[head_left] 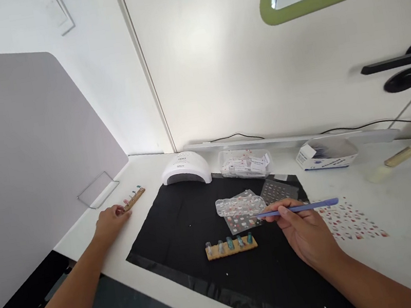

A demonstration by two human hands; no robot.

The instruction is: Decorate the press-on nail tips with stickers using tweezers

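- Head view: the purple tool (315,205) is held in the right hand (306,234); the grip is closed around it, and its thin tip is pointed left, above the clear sticker sheets (237,206).
- The left hand (112,223) is placed on the desk (403,195), with its fingertips at the near end of the left wooden strip (134,198); whether this grip is closed on the strip cannot be told.
- The left wooden strip is located beside the black mat (166,228); small pink and teal nail tips are carried on it.
- The front wooden strip (231,249) is laid on the mat; five nail tips, clear to teal, are mounted along it.
- The sticker sheets are overlapped on the mat, behind the front strip; a dark sheet (279,190) is positioned to their right.
- A white lamp (185,167) is set at the mat's rear edge.
- A printed sheet (354,221) is laid right of the mat.
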